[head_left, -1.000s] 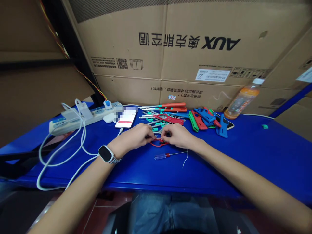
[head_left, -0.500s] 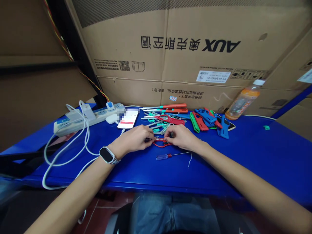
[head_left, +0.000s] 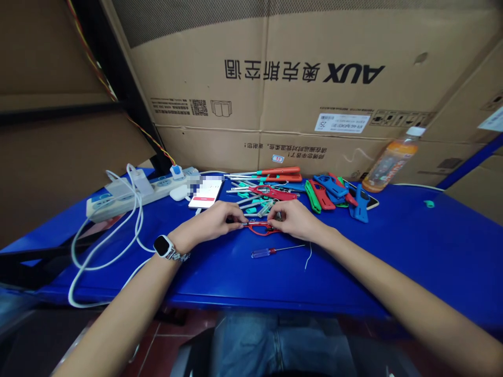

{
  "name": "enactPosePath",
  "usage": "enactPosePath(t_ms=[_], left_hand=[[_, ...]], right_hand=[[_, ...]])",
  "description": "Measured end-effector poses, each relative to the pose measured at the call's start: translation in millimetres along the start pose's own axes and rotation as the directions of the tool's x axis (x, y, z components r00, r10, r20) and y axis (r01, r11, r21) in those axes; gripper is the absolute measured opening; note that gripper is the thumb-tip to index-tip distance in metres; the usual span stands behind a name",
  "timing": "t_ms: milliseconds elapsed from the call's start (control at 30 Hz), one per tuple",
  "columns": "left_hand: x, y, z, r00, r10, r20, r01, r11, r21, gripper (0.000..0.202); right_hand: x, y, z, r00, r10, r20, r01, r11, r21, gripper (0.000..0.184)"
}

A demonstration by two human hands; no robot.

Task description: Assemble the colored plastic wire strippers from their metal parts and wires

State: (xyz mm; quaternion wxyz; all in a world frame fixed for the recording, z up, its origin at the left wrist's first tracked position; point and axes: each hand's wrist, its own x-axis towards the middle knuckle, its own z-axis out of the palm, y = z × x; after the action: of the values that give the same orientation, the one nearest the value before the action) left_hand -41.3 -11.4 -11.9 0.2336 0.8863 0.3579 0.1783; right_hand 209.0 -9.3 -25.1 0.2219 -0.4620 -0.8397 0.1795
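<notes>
A red lighter shell with an open loop lies on the blue table between my two hands. My left hand pinches its left end, where a thin rod-like part shows. Closed at the right end is my right hand, its fingertips on the shell and a small dark part. The fingers hide much of the inside. Nearer to me lies a screwdriver with a clear purple-and-red handle, its shaft pointing right. A thin white wire rests by the tip.
Behind my hands lie long-nosed lighters, metal tubes and teal pieces. Red, blue and green shells are piled right of them. A drink bottle leans on the cardboard. At left are a phone, a power strip and white cables.
My left hand has shifted slightly left along the shell, and its fingers have straightened, exposing more of the thin rod. My right hand stays almost in place.
</notes>
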Motion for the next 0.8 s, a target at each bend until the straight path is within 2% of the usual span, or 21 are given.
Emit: enactPosePath(t_ms=[200, 367, 500, 633, 800], left_hand=[[1, 2, 0.0, 0.998, -0.053, 0.017, 0.053, 0.998, -0.031, 0.013], [1, 1, 3.1, 0.999, -0.053, -0.003, 0.052, 0.996, -0.074, 0.016], [1, 3, 2.6, 1.0, -0.023, -0.009, 0.022, 0.999, -0.023, 0.016], [0, 9, -0.2, 1.0, -0.012, -0.008, 0.012, 1.0, -0.002, 0.014], [0, 9, 0.3, 1.0, -0.018, -0.019, 0.017, 0.999, -0.038, 0.015]], right_hand=[[0, 3, 1, 1.0, -0.017, 0.005, 0.017, 1.0, 0.001, 0.006], [0, 1, 0, 1.0, -0.019, 0.012, 0.019, 1.0, -0.01, 0.007], [-1, 0, -2, 0.999, -0.03, 0.012, 0.031, 0.999, -0.014, 0.007], [-3, -8, -5, 0.994, -0.108, 0.002, 0.108, 0.994, -0.014, 0.009], [-5, -26, -2, 0.978, -0.207, -0.034, 0.201, 0.971, -0.13, 0.013]])
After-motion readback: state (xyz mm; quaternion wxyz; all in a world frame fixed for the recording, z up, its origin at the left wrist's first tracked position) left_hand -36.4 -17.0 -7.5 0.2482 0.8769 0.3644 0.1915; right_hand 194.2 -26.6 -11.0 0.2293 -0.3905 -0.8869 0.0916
